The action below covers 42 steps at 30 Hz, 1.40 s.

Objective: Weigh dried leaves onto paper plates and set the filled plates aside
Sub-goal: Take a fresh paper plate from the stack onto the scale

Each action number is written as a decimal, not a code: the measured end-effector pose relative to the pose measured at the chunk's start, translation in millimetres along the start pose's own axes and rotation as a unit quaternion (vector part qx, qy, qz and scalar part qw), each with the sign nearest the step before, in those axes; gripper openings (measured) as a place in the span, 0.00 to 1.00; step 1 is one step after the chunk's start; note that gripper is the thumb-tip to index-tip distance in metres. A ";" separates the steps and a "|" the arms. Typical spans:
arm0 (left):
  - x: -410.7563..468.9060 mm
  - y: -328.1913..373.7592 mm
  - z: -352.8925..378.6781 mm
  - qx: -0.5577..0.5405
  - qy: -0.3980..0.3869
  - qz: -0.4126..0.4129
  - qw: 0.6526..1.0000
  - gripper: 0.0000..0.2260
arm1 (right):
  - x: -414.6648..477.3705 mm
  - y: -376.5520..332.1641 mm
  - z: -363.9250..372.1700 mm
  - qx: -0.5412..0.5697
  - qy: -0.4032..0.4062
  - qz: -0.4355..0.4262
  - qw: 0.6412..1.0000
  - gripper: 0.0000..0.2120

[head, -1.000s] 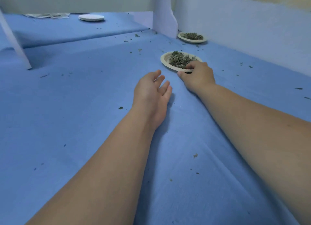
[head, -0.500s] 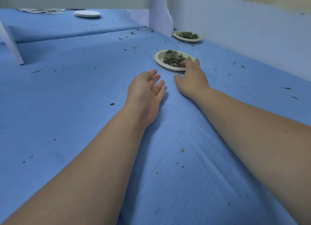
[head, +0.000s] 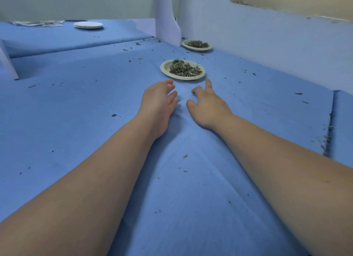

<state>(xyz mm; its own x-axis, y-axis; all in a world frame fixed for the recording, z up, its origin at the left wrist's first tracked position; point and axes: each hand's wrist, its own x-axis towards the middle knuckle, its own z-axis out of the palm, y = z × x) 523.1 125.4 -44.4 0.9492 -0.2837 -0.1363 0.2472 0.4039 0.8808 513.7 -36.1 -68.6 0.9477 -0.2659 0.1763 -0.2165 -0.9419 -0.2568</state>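
Note:
A paper plate [head: 164, 68] heaped with dried leaves [head: 184, 69] sits on the blue cloth ahead of both hands. My right hand [head: 207, 104] lies just short of the plate's near rim, fingers spread and holding nothing. My left hand [head: 158, 102] rests beside it with relaxed fingers, also holding nothing. A second filled plate [head: 196, 45] stands farther back by the wall.
An empty white plate [head: 88, 25] lies on the far left surface next to some paper scraps [head: 38, 23]. A white upright panel [head: 168, 22] stands behind the plates. Leaf crumbs dot the cloth. A seam with debris [head: 329, 129] runs down the right side.
My right hand has let go of the near plate's rim and drawn back toward me, its fingers now spread. The left hand stays beside it.

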 end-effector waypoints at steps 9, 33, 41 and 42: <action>7.5 -15.4 0.6 0.201 0.006 0.087 0.976 0.14 | -28.4 3.6 -3.4 -0.007 -0.013 0.002 1.000 0.27; 7.2 -1.3 6.4 0.050 0.049 0.022 0.997 0.15 | 32.6 -3.5 -3.4 -0.022 -0.064 -0.078 0.995 0.25; 105.5 18.6 48.6 -0.056 0.114 0.014 0.992 0.15 | 100.7 12.9 4.5 0.012 -0.060 -0.094 0.994 0.25; 114.5 18.2 49.1 -0.070 0.127 0.024 0.989 0.15 | 109.8 13.7 7.7 0.015 -0.056 -0.091 0.994 0.25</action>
<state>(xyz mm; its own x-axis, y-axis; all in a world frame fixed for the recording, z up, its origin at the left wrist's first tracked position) 626.7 57.7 -21.7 0.9742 -0.0404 -0.2222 0.2092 0.5328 0.8200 616.6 -76.6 -60.1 0.9911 -0.0652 0.1162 -0.0332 -0.9655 -0.2581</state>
